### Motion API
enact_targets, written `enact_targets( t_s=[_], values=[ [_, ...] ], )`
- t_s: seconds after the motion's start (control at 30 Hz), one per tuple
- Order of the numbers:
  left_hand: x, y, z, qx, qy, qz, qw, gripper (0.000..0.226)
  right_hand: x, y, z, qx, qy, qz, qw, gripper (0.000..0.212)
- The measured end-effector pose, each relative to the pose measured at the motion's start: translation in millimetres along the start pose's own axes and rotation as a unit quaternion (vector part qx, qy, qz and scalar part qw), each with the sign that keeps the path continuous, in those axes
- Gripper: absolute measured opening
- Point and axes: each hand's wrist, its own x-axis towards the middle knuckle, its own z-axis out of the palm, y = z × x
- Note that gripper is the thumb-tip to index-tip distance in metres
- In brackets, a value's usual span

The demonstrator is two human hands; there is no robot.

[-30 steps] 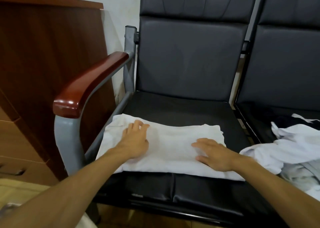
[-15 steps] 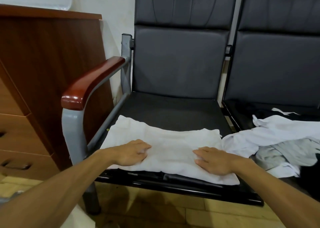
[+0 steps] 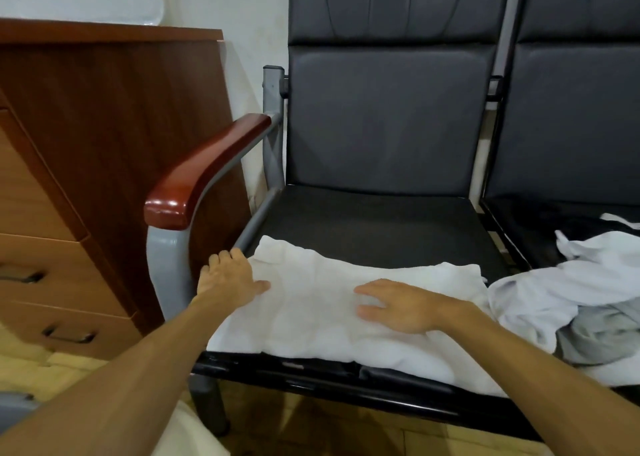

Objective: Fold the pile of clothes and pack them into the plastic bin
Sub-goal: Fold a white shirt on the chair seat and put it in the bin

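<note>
Sliding outward, the left hand [image 3: 230,277] has reached the white cloth's [image 3: 311,317] left edge, fingers bent there; whether they pinch it I cannot tell. The right hand [image 3: 401,305] lies flat and spread on the cloth, which covers the chair seat [image 3: 381,227]. Right of it waits the unfolded pile [image 3: 554,282]. Another fold looks due.

Black chair seat [image 3: 381,220] centre frame: white folded garment [image 3: 329,320] flat along front edge. Neighbouring seat [image 3: 540,223] right edge of frame: rumpled clothes pile [image 3: 588,282].
</note>
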Motion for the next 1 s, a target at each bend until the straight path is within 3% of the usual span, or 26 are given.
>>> enact_targets(
  t_s=[0.13,0.27,0.47,0.53,0.63,0.77,0.9,1.0],
  values=[
    [3,0,-3,-0.024,-0.007,0.005,1.0,0.082,8,-10,7,-0.027,-0.089,-0.004,0.996,0.067],
    [-1,2,-1,-0.021,0.017,0.01,1.0,0.076,18,-17,10,-0.035,-0.09,-0.006,0.995,0.066],
    [-10,1,2,0.09,0.008,0.039,0.995,0.055,25,-27,13,-0.021,-0.075,-0.016,0.997,0.065],
    [-11,0,-3,0.061,-0.002,0.054,0.997,0.045,27,-33,16,-0.011,-0.06,-0.024,0.998,0.065],
    [-14,1,-16,-0.133,-0.032,0.008,0.991,0.04,34,-42,19,0.006,-0.036,-0.034,0.999,0.065],
    [-16,0,-30,-0.394,-0.083,-0.101,0.91,0.036,37,-39,13,0.058,0.01,-0.061,0.996,0.059],
    [-27,24,-51,-0.643,-0.172,-0.132,0.735,0.016,21,-6,-13,0.126,0.135,-0.029,0.982,0.039],
    [-26,57,-58,-0.709,-0.218,-0.085,0.665,0.026,-6,35,-36,0.203,0.253,0.06,0.944,0.029]
  ],
)
